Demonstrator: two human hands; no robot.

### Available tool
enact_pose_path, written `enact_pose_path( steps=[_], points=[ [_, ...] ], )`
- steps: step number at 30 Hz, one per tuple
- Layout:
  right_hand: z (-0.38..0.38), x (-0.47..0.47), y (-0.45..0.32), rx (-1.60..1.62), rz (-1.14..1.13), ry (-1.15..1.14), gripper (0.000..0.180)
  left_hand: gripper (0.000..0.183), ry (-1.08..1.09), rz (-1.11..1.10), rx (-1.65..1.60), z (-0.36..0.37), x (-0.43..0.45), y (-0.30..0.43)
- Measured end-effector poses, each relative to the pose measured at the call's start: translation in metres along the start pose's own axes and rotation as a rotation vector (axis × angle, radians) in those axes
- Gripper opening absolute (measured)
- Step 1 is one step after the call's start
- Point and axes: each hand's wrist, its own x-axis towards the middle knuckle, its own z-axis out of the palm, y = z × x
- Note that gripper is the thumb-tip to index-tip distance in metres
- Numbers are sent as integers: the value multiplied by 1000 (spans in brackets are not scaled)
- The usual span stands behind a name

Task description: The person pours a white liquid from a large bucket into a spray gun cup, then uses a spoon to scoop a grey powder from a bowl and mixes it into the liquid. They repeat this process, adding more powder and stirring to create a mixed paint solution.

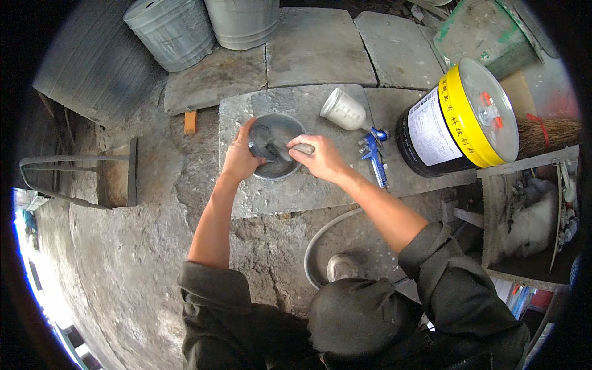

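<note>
A round metal bowl [298, 125] stands on a grey stone slab, with dark grey matter inside. My left hand [241, 155] grips its left rim, fingers outside and thumb over the edge. My right hand [319, 157] holds a small flat-bladed tool, perhaps a putty knife [281, 151], by its handle; the blade reaches into the bowl. To the right lies a blue spray gun [373, 155], its cup end towards a whitish translucent plastic cup [344, 109] that rests tilted on the slab. Whether cup and gun are joined is not clear.
A black and yellow drum [428, 129] bearing writing stands at the right, near a straw broom [539, 134]. Two grey metal drums [171, 32] are at the upper left. A long-handled dustpan [113, 178] lies left. A hose [314, 245] curves by my shoe; an open box [527, 222] is at right.
</note>
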Motion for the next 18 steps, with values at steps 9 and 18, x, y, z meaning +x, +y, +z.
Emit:
enact_pose_path(
  steps=[9,18],
  points=[
    [-14,-7,1,254,217,-224,21,56,-1,-167,5,4,4,-12],
    [-11,-3,4,-298,-247,-51,19,48,27,-143,221,-1,0,-7]
  ],
)
